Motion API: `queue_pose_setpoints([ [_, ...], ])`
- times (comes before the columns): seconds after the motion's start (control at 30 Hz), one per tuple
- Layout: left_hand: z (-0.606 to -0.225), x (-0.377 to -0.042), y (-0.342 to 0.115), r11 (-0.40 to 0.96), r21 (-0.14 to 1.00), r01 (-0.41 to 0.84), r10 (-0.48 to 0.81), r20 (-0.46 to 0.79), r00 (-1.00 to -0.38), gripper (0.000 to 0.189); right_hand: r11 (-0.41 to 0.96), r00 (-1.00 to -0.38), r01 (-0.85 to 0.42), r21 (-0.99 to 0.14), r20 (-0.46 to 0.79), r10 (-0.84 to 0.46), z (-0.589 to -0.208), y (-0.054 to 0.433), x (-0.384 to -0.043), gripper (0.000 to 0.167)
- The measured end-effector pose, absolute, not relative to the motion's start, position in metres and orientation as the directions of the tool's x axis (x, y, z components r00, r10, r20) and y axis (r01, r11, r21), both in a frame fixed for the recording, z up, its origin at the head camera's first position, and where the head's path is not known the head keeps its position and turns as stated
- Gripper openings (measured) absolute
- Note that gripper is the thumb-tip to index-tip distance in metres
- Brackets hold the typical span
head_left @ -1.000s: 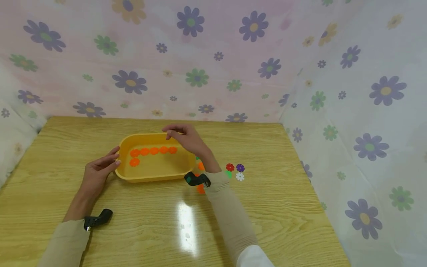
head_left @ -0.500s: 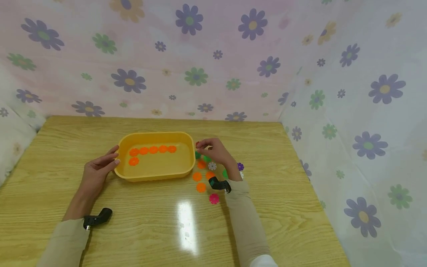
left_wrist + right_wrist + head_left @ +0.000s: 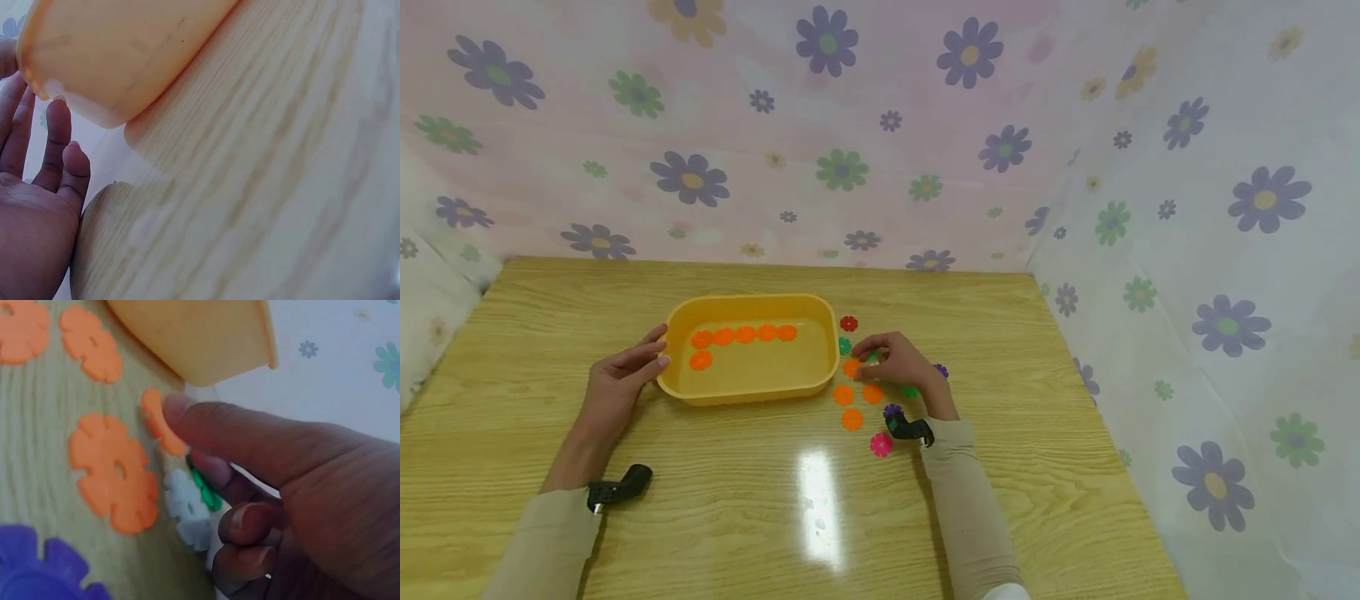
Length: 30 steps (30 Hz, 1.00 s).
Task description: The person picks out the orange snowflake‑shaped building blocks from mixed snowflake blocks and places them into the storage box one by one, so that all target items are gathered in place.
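Note:
In the head view my left hand (image 3: 619, 379) holds the left end of a yellow plastic basin (image 3: 752, 392); the left wrist view shows fingers (image 3: 57, 128) at its rim. Inside, several orange snowflake discs (image 3: 745, 335) lie in a row, with one more orange disc (image 3: 701, 360) below its left end. My right hand (image 3: 901, 365) is low over loose discs right of the basin. Its thumb overlaps an orange disc (image 3: 159, 419) in the right wrist view, the index fingertip close beside it. Contact is unclear. A white disc (image 3: 187, 509) and a green disc (image 3: 206, 487) lie beneath the fingers.
More orange discs (image 3: 852, 419), a pink disc (image 3: 882, 445), a red disc (image 3: 848, 323) and purple discs (image 3: 892, 411) lie around the right hand on the wooden table (image 3: 715, 500). Flowered sheeting (image 3: 880, 150) stands behind the table and on its right side.
My right hand has moved from above the basin out to the right, then down towards the orange disc beside it. The left hand has kept its place on the basin.

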<state>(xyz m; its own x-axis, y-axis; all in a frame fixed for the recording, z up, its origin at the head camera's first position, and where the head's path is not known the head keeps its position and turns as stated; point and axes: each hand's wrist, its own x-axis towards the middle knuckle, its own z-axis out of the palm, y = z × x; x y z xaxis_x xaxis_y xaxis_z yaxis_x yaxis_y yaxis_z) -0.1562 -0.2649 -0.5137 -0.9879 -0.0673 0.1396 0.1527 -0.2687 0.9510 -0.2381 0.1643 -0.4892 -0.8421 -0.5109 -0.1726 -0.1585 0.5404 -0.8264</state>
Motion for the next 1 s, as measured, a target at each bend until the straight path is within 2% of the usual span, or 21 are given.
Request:
queue_pose_setpoints([
  [0.23, -0.514, -0.157, -0.265, -0.282, 0.949, 0.140, -0.063, 0.127, -0.990, 0.025, 0.499, -0.841, -0.157, -0.852, -0.150, -0.520, -0.497, 0.164, -0.237, 0.032],
  [1.0, -0.514, -0.157, -0.266, -0.270, 0.952, 0.141, -0.065, 0.128, -0.990, 0.026, 0.526, -0.867, -0.170, -0.833, -0.127, -0.482, -0.501, 0.161, -0.235, 0.022],
])
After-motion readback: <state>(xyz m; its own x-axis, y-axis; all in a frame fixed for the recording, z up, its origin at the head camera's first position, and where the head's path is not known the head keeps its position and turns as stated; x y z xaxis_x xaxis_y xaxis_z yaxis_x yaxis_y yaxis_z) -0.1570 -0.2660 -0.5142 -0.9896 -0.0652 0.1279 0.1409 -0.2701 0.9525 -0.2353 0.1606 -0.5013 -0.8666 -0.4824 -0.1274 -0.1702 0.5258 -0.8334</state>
